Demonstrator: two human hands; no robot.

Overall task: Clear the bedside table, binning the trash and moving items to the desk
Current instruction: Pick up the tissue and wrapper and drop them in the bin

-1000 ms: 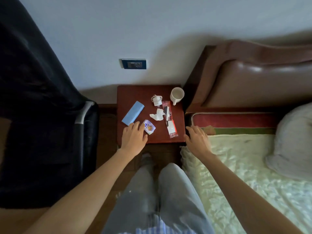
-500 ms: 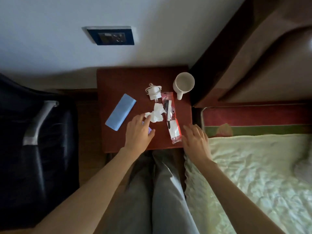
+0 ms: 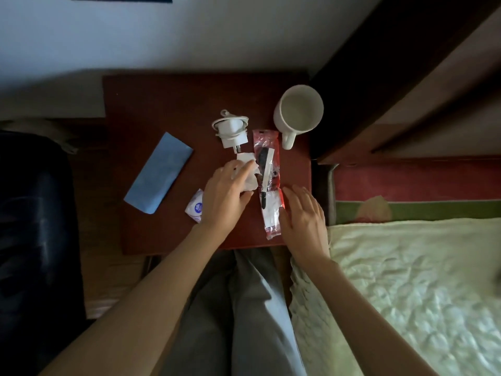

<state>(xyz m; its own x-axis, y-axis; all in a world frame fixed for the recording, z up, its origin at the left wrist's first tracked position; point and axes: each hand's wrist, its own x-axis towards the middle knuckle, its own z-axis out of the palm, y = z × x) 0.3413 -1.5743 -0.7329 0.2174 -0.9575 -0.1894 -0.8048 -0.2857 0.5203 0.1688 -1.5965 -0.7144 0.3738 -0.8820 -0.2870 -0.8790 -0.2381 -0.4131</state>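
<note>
The left hand (image 3: pixel 222 195) has its grip curled over the crumpled tissue (image 3: pixel 248 172) on the tabletop (image 3: pixel 162 104), fingers touching it, not yet closed. The right hand (image 3: pixel 303 221) lies spread and empty, with the red plastic packet (image 3: pixel 268 180) just to its left, between both hands.

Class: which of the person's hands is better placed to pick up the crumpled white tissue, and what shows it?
Left. The left hand already lies over the crumpled white tissue, fingers spread on it. The right hand rests beside the long red-edged clear plastic packet.
</note>
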